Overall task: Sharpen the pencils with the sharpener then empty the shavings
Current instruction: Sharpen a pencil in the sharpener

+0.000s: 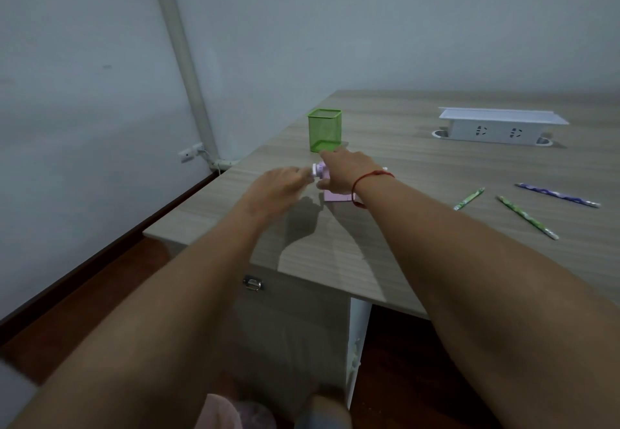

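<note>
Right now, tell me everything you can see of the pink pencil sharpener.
The pencil sharpener is a small pale pink box, plastic by its look, with a round white-and-lilac part on its left end. It stands on the wooden table, just in front of the green mesh cup. The right hand grips it from above and hides most of it. The blurred left hand is at the round end; contact is unclear.

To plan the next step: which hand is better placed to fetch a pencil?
Probably the right hand: it holds the pink sharpener, on the side where the pencils lie. The left hand is at the sharpener's far left end.
</note>
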`<state>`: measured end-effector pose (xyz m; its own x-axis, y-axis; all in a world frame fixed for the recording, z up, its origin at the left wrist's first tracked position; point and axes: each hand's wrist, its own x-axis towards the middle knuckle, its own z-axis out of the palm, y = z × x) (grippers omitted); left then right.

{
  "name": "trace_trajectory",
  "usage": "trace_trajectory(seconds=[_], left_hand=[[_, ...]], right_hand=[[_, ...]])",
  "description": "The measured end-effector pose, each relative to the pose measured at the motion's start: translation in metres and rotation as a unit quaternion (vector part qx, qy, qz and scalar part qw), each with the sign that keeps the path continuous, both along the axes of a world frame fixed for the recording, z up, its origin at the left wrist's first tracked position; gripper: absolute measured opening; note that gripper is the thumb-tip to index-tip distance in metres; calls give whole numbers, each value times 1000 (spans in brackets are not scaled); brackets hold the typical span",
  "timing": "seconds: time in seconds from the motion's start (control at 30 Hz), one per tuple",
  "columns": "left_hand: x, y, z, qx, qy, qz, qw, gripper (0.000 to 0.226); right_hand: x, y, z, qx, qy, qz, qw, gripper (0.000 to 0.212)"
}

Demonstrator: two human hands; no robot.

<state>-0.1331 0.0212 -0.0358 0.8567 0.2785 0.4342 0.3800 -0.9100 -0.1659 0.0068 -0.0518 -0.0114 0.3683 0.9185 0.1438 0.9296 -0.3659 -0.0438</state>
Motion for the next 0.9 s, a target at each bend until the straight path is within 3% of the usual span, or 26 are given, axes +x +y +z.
trace_trajectory(seconds=[0.23,0.47,0.57,0.63,0.7,0.77,0.9], left_hand=[[26,10,-22,-64,113,90,987,29],[48,29,-22,-122,64,136,981,26],[47,33,-25,-134,54,130,981,25],[46,32,-25,-138,55,128,981,23],[45,28,-23,-143,60,125,980,24],[41,24,-20,-150,53,120,980,27],[39,16,-5,-196,-68,113,972,31]], right_hand=[[4,2,-6,11,11,27,999,54],[9,5,-11,17,9,32,999,59],[13,-2,0,50,121,52,990,57],[22,-6,10,124,199,37,972,33],[33,-16,17,115,183,-9,976,18],[38,-26,17,45,130,-31,990,26],[37,-29,12,9,79,-37,996,28]])
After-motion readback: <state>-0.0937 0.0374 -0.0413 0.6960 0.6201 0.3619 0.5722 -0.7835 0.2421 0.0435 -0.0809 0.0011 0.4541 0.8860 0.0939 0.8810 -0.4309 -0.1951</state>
